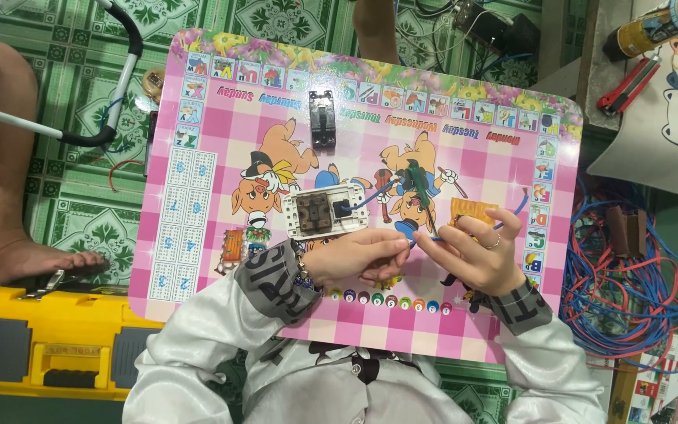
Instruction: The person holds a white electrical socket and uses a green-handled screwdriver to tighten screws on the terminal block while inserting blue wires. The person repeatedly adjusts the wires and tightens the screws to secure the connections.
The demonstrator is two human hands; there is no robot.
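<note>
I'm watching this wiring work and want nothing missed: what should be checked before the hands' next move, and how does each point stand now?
1. Both hands meet on the wire: ok, left hand and right hand pinch the blue wire together.
2. Wire end visible: cannot tell, fingers hide it.
3. White switch plate within reach: ok, just above the left hand.
4. Black switch out of the way: ok, at the table's far side.
5. Pink table steady: cannot tell.
</note>
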